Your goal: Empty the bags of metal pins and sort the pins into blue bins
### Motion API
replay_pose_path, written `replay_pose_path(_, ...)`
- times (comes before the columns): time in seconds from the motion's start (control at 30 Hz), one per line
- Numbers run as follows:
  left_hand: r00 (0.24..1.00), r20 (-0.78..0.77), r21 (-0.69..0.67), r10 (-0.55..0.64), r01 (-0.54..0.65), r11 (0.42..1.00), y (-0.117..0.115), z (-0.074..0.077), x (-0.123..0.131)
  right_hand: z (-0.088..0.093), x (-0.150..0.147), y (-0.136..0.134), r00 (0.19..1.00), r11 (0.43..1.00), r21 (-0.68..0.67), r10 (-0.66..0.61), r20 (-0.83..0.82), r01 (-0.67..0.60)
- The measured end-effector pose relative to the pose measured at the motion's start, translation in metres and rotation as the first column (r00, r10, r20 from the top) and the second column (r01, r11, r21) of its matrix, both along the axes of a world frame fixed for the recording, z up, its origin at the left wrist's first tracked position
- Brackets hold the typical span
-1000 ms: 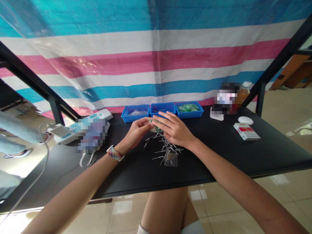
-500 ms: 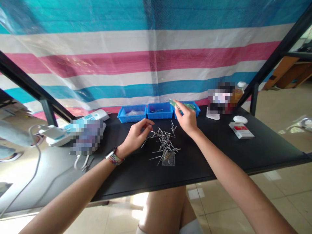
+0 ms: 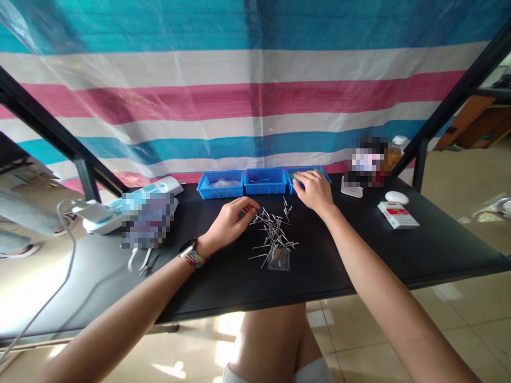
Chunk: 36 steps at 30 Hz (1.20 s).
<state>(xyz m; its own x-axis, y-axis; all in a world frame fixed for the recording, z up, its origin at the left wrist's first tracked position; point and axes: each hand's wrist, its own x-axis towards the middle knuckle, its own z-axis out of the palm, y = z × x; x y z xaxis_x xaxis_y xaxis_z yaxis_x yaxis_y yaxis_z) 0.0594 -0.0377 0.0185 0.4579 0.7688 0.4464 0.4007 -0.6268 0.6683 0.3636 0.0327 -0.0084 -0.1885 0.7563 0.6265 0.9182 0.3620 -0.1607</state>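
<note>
A loose pile of thin metal pins (image 3: pixel 273 234) lies on the black table (image 3: pixel 359 255), with a small clear bag (image 3: pixel 279 259) at its near end. My left hand (image 3: pixel 229 223), a beaded band on its wrist, rests at the pile's left edge with fingers curled and thumb against fingertips; what it pinches is too small to see. My right hand (image 3: pixel 315 190) reaches over the right blue bin (image 3: pixel 325 174), which holds green pieces. Its fingers curl down into the bin and the tips are hidden.
Two more blue bins (image 3: pixel 265 182) (image 3: pixel 221 185) stand in a row against the striped tarp. A white device (image 3: pixel 159 189), scissors (image 3: pixel 139 260) and a cable lie at the left. A red-white box (image 3: pixel 398 215), a white mouse (image 3: pixel 396 197) and a bottle (image 3: pixel 393 151) are at the right.
My hands were together over the pins holding a green board. The right hand carried it up and back to the right bin and lowered into it. The left hand stayed by the pins.
</note>
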Motion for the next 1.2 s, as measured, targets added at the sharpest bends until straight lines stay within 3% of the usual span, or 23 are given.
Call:
replay_pose_path(0.13, 1.0, 0.002, 0.005, -0.006, 0.006, 1.0, 0.0, 0.0, 0.0, 0.003, 0.001, -0.001, 0.999, 0.996, 0.084, -0.033, 0.01, 0.032)
replay_pose_path(0.27, 1.0, -0.007, 0.027, -0.017, 0.017, 0.999, 0.0, -0.001, -0.001, 0.002, 0.001, -0.003, 0.979, 0.961, 0.189, -0.19, -0.074, 0.201)
replay_pose_path(0.37, 0.999, -0.026, 0.04, -0.023, 0.024, 0.999, 0.0, -0.001, -0.001, -0.003, -0.001, -0.005, 0.967, 0.962, 0.121, -0.233, -0.101, 0.245)
replay_pose_path(0.6, 0.999, -0.035, 0.041, -0.041, 0.042, 0.998, -0.001, 0.0, 0.0, -0.007, -0.009, -0.002, 0.988, 0.988, 0.041, -0.148, -0.047, 0.15)
replay_pose_path(0.93, 0.993, -0.103, 0.075, -0.063, 0.071, 0.995, 0.004, -0.007, -0.002, -0.006, -0.013, -0.001, 0.974, 0.97, -0.087, -0.228, 0.0, 0.227)
replay_pose_path(1.07, 0.957, -0.202, 0.094, -0.21, 0.233, 0.968, 0.0, -0.001, -0.002, -0.008, -0.013, -0.002, 0.977, 0.974, -0.086, -0.212, -0.001, 0.211)
replay_pose_path(1.2, 0.883, -0.241, 0.096, -0.404, 0.436, 0.895, -0.012, 0.01, 0.004, -0.007, -0.015, -0.003, 0.979, 0.98, 0.015, -0.198, -0.053, 0.199)
